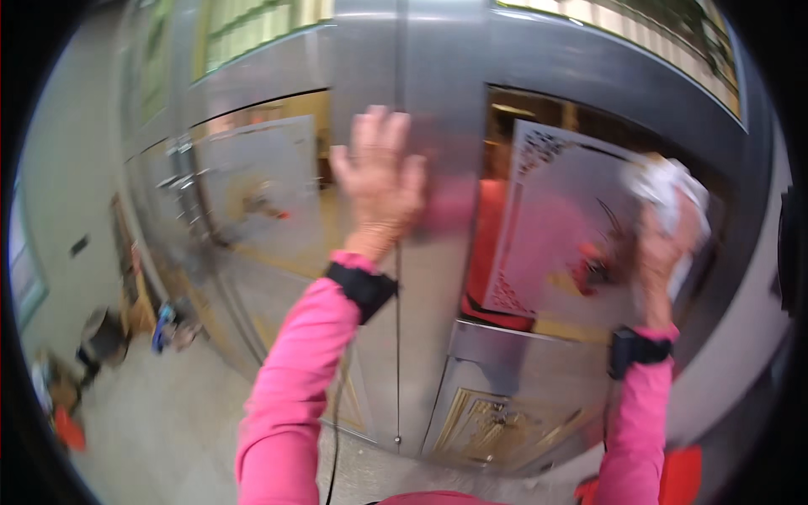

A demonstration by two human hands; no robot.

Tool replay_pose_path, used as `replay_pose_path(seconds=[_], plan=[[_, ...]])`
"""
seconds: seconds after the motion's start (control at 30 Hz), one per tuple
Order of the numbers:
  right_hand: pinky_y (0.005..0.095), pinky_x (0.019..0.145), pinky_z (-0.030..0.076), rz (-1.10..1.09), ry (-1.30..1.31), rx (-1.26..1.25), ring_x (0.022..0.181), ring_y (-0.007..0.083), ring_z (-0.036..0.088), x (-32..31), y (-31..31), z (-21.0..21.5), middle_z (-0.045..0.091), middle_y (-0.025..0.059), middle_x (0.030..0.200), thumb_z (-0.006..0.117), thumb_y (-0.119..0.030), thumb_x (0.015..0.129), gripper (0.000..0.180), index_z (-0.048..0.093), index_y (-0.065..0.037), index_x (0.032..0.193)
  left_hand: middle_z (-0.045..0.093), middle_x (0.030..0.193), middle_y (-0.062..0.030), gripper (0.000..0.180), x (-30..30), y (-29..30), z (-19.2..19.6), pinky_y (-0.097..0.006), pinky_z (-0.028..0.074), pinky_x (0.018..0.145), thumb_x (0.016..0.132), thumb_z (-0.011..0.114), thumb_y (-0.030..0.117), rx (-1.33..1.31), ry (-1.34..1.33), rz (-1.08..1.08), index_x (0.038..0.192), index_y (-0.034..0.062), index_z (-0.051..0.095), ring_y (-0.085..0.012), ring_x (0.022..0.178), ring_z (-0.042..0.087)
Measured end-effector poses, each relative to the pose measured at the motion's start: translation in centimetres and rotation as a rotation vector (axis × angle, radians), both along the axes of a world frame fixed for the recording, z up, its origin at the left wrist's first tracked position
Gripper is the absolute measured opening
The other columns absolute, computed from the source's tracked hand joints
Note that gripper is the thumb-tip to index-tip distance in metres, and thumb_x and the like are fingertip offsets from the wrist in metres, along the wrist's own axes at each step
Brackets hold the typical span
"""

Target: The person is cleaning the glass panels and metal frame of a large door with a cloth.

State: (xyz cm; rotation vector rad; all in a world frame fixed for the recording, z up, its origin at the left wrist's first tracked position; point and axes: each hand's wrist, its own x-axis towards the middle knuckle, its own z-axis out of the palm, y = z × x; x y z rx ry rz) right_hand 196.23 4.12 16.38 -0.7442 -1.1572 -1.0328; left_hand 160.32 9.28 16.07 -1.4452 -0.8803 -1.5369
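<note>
My left hand is open, its fingers stretched upward against the shiny metal frame of a double door, close to the seam between its leaves. On the right, my right hand grips a crumpled white cloth. It holds the cloth at the right side of a frosted, mirror-like panel with a dark and red floral pattern. Motion blurs this hand, and the cloth hides part of its fingers. Both forearms wear pink sleeves and black wrist bands.
A second patterned panel and a door handle are on the left leaf. Gold ornament decorates the lower right door. Along the left wall stand a dark bucket and wooden pieces. Something red lies at lower right.
</note>
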Motion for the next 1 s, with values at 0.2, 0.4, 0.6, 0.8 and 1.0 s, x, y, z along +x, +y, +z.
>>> replay_pose_path(seconds=[0.2, 0.4, 0.6, 0.8, 1.0], plan=[[0.0465, 0.081, 0.033, 0.002, -0.056, -0.149, 0.098, 0.0304, 0.047, -15.5, 2.0, -0.6, 0.051, 0.011, 0.1, 0.071, -0.039, 0.064, 0.047, 0.062, -0.015, 0.104, 0.026, 0.147, -0.0086, 0.054, -1.9, 3.6, -1.2, -0.056, 0.013, 0.103, 0.087, 0.05, 0.031, -0.085, 0.074, 0.022, 0.137, 0.0175, 0.036, -0.0278, 0.136, 0.022], [0.0479, 0.087, 0.032, -0.021, -0.338, -0.223, 0.102, 0.0257, 0.048, -23.0, 3.2, -2.1, 0.052, 0.003, 0.104, 0.071, -0.024, 0.063, 0.047, 0.061, -0.02, 0.109, 0.021, 0.149, -0.0053, 0.064, -1.9, 4.0, -1.2, -0.057, 0.011, 0.104, 0.087, 0.039, 0.053, -0.089, 0.082, 0.052, 0.141, 0.0198, 0.029, -0.0253, 0.137, 0.018], [0.0424, 0.08, 0.041, -0.212, -0.296, -0.116, 0.096, 0.0284, 0.053, -13.7, 2.5, 2.4, 0.056, 0.0106, 0.101, 0.068, -0.026, 0.071, 0.039, 0.062, -0.018, 0.109, 0.025, 0.147, -0.0038, 0.052, -3.3, 4.8, -1.1, -0.058, 0.013, 0.103, 0.09, 0.044, 0.04, -0.029, 0.063, 0.037, 0.138, 0.0237, 0.035, -0.0238, 0.136, 0.022], [0.0394, 0.072, 0.047, -0.33, 0.0, 0.118, 0.084, 0.0285, 0.058, 2.4, 0.5, 7.6, 0.058, 0.0113, 0.09, 0.07, -0.029, 0.075, 0.034, 0.064, -0.013, 0.104, 0.025, 0.147, -0.0029, 0.051, -2.4, 4.9, -1.4, -0.057, 0.012, 0.104, 0.089, 0.045, 0.037, -0.019, 0.048, 0.017, 0.138, 0.0238, 0.035, -0.0229, 0.136, 0.021], [0.0399, 0.075, 0.043, -0.341, 0.063, 0.17, 0.084, 0.0274, 0.056, -5.6, 2.3, 7.0, 0.059, 0.0101, 0.088, 0.069, -0.026, 0.072, 0.03, 0.065, -0.01, 0.098, 0.026, 0.147, -0.0028, 0.051, -2.5, 4.1, -1.2, -0.057, 0.014, 0.104, 0.089, 0.045, 0.037, -0.017, 0.043, 0.057, 0.138, 0.0234, 0.036, -0.0224, 0.136, 0.021]])
